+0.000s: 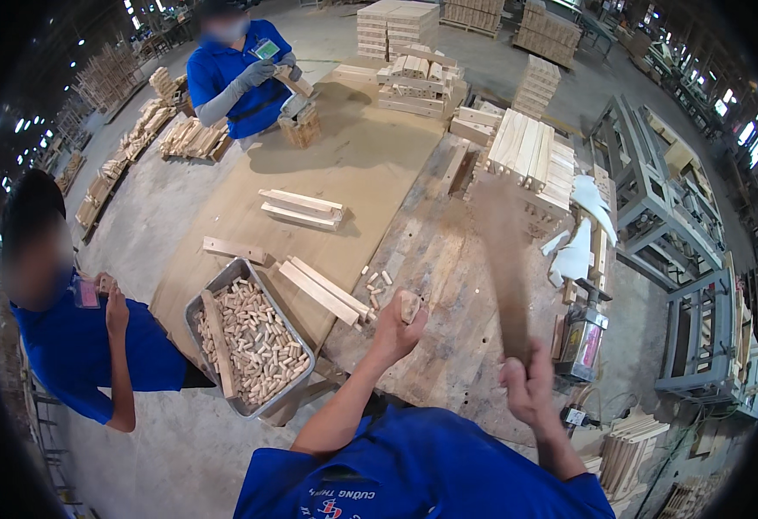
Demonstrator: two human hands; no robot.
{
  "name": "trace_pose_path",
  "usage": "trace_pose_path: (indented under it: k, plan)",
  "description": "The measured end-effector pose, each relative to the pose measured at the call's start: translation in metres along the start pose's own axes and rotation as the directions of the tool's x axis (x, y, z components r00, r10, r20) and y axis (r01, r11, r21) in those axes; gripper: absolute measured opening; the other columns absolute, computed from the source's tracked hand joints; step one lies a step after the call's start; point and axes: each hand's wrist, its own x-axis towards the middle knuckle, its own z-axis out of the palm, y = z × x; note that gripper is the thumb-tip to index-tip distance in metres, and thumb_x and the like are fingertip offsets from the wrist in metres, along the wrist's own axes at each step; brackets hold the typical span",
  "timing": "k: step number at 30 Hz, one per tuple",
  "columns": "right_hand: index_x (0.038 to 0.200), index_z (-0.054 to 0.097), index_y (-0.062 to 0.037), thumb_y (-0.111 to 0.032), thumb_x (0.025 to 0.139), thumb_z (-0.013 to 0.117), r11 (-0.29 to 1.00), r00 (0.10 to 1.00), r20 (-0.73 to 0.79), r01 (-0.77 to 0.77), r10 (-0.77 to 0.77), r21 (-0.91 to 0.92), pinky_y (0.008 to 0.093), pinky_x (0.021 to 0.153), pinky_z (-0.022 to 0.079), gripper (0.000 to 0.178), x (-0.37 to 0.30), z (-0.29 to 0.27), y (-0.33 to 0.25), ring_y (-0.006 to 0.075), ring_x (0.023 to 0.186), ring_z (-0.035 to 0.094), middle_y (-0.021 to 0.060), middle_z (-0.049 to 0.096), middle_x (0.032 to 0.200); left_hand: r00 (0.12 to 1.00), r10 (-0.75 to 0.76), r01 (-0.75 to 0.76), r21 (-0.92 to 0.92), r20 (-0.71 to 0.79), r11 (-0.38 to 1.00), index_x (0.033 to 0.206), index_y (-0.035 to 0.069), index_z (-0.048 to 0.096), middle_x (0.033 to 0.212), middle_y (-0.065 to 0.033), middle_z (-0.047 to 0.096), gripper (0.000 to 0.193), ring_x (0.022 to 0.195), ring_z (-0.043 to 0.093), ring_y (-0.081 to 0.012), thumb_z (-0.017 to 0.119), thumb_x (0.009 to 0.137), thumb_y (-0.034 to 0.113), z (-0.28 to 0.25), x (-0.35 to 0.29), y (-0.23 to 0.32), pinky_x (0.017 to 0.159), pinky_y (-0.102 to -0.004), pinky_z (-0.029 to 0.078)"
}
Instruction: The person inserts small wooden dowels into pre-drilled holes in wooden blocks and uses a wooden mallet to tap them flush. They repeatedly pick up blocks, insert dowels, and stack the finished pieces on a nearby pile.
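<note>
left hand (pixel 395 333) had a snug grip on a wood piece (pixel 409 306), right hand (pixel 528 387) was clamped round the near end of a blurry brown bar (pixel 507 268), both over the worktop (pixel 452 337)

We see a wooden bar (pixel 504 277), its finish blurred; matt wooden dowels (pixel 258 316) in a dull metal tray (pixel 299 372); a rough, stained wooden workbench (pixel 431 251); a matt cloth shirt (pixel 431 458).

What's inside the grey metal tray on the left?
Many loose, short wooden dowels, with one longer wooden bar lying over them along the left side. What lies beneath the bar and the topmost dowels is covered.
</note>
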Motion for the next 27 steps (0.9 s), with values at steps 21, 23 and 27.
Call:
trace_pose_path:
  k: [21, 23, 27]
  plan:
    - [0.134, 0.048, 0.0005, -0.027, 0.096, 0.072, 0.662, 0.865, 0.404, 0.118, 0.297, -0.74, 0.0532, 0.074, 0.057, 0.053, 0.02, -0.025, -0.059, 0.0486, 0.09, 0.073, 0.0318, 0.07, 0.096, 0.994, 0.101, -0.1, -0.018, 0.051, 0.995, 0.11, 0.006, 0.056, 0.089, -0.0195, 0.07, 0.026, 0.087, 0.071, -0.0418, 0.07, 0.096, 0.023, 0.006, 0.005, -0.011, 0.078, -0.0481, 0.054]
    - [0.134, 0.048, 0.0006, -0.027, 0.097, 0.071, 0.699, 0.884, 0.4, 0.127, 0.242, -0.704, 0.0536, 0.075, 0.057, 0.051, 0.025, -0.032, -0.074, 0.0494, 0.09, 0.072, 0.0311, 0.07, 0.095, 0.997, 0.063, -0.063, -0.004, 0.048, 0.998, 0.111, 0.005, 0.056, 0.091, -0.0202, 0.07, 0.027, 0.088, 0.07, -0.0426, 0.07, 0.096, 0.023, 0.001, 0.006, -0.009, 0.079, -0.048, 0.054]
    - [0.131, 0.049, -0.0004, -0.026, 0.098, 0.069, 0.936, 0.989, 0.15, 0.051, 0.002, -0.349, 0.0546, 0.076, 0.056, 0.046, 0.018, -0.03, -0.078, 0.0516, 0.091, 0.071, 0.0303, 0.071, 0.097, 0.998, -0.048, 0.046, 0.064, 0.044, 0.997, 0.119, 0.004, 0.057, 0.098, -0.0232, 0.072, 0.032, 0.094, 0.071, -0.0445, 0.07, 0.096, 0.024, -0.003, 0.0, -0.007, 0.081, -0.0478, 0.055]
